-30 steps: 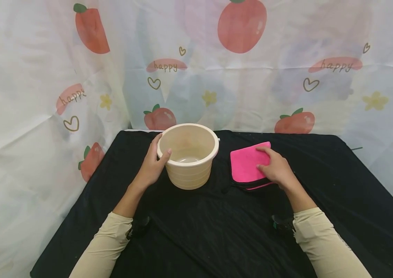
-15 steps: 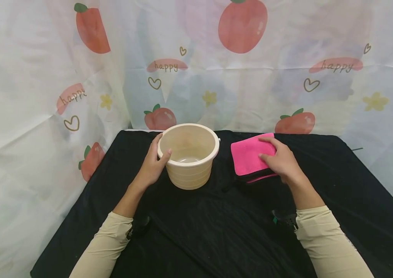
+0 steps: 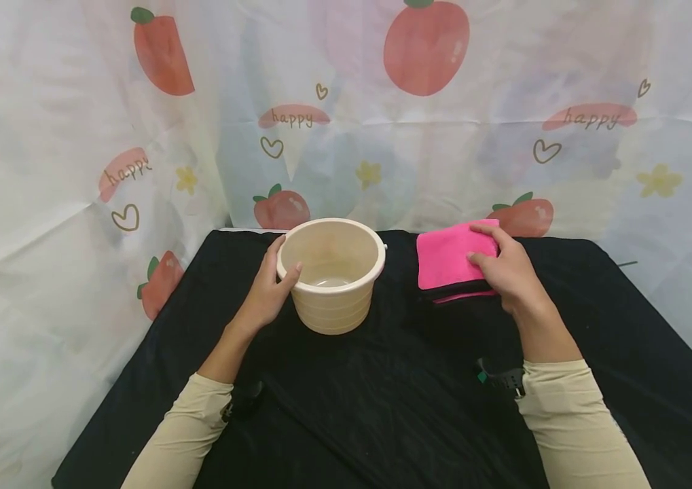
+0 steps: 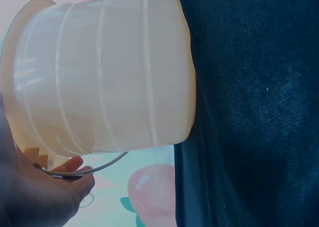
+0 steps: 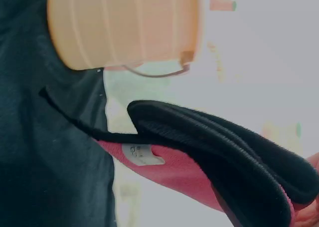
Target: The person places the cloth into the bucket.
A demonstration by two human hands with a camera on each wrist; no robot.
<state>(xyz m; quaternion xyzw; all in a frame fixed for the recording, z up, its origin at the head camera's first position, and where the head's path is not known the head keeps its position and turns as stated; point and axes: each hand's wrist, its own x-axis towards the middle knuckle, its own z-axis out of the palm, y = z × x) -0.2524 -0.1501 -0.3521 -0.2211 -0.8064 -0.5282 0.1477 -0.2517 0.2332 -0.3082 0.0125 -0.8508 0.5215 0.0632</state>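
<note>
A cream plastic bucket [image 3: 333, 309] stands upright on the black cloth-covered table, its open top tilted into view and its inside bare. My left hand [image 3: 265, 292] grips its left rim, thumb over the edge and fingers along the outside. In the left wrist view, fingertips lie by the thin wire handle [image 4: 112, 164]. To the right of the bucket, my right hand [image 3: 511, 268] pinches a folded pink-and-black cloth [image 3: 448, 255] by its right side, thumb on top. The right wrist view shows the cloth raised, its black layers bowed, a white label [image 5: 142, 154] on the pink face.
Black fabric [image 3: 346, 414] covers the table. A pale curtain [image 3: 443, 163] printed with fruit and hearts hangs close behind the far edge and along the left. A dark wrist strap [image 3: 504, 379] shows below the right hand.
My right hand has lifted the folded cloth off the table and shifted it slightly right and away from me. The left hand and the bucket have stayed in place.
</note>
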